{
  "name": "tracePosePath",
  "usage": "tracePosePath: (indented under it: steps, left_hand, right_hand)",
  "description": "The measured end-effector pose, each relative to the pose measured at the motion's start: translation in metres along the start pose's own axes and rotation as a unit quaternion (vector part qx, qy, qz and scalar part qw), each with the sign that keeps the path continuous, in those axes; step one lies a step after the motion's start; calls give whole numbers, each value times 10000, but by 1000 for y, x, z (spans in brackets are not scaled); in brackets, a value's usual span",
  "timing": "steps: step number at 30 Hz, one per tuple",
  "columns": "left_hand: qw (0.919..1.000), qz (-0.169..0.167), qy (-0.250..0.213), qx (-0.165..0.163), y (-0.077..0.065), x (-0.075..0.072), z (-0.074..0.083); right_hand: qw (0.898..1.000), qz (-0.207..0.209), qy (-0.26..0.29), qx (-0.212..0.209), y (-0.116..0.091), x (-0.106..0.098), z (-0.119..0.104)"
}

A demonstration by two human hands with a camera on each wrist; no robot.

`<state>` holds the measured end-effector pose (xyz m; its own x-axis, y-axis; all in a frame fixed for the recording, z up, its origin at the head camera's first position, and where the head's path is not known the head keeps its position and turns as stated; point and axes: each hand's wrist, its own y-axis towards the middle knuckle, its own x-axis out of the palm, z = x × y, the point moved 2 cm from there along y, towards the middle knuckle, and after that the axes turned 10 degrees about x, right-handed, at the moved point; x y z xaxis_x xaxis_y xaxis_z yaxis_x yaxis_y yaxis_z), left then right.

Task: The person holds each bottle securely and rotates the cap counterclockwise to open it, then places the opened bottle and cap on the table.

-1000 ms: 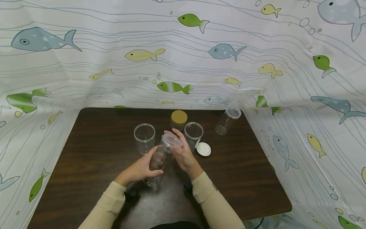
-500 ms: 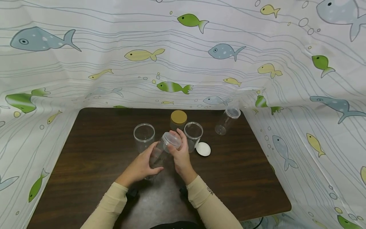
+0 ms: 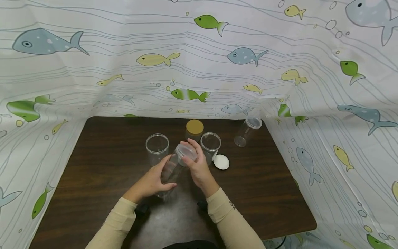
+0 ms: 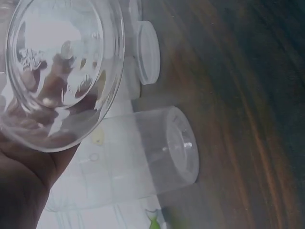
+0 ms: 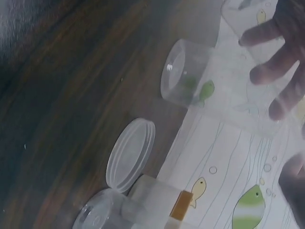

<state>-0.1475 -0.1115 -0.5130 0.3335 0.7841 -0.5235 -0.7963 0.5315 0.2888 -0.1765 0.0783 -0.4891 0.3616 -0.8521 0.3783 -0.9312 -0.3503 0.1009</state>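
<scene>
A tall clear plastic jar (image 3: 170, 171) is tilted in front of me, its translucent lid (image 3: 188, 152) toward the upper right. My left hand (image 3: 148, 183) grips the jar's body, thumb on the near side. Around the lid are the fingers and thumb of my right hand (image 3: 199, 168). In the left wrist view the jar's round base (image 4: 66, 102) faces the camera, with fingers seen through it. Fingertips (image 5: 261, 75) of the right hand show at the edge of the right wrist view.
An uncovered clear jar (image 3: 157, 145) stands left of the held one. Behind my right hand are another uncovered jar (image 3: 210, 140) and a gold-lidded jar (image 3: 195, 128). A loose white lid (image 3: 221, 162) lies at right. A capped clear jar (image 3: 247, 132) stands at the far right.
The held jar's base has risen and swung away from me. My right hand shifted left with its wrist turning, then came back slightly right, still on the lid.
</scene>
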Motion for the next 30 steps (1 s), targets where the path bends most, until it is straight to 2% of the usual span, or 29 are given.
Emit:
tracePosePath:
  steps: [5, 6, 9, 12, 15, 19, 24, 30]
  left_hand:
    - [9985, -300, -463, -45, -1, -2, 4]
    - [9966, -388, -723, -61, -1, -2, 5]
    - [9863, -675, -1501, -84, -3, -3, 8]
    - [9706, -934, -2216, -36, -3, -1, 8]
    - [9669, -986, -2353, 31, -3, 0, 8]
    - [9701, -806, -2288, -24, -3, 1, 5]
    - [9828, -433, -1788, -126, -2, 2, 2]
    - [9892, -196, -1440, -213, -1, 3, -2]
  right_hand:
    - [9962, -820, 291, 76, 2, -7, -3]
    - [9943, -991, 377, 95, 2, -9, -3]
    - [9871, -1450, 650, 194, 3, -11, -4]
    - [9793, -1796, 885, 290, 4, -13, -4]
    - [9753, -1939, 1003, 345, 4, -14, -3]
    - [9767, -1817, 1063, 417, 3, -14, 0]
    - [9828, -1331, 1146, 572, 1, -13, 3]
    - [9910, -167, 1192, 585, -2, -10, 2]
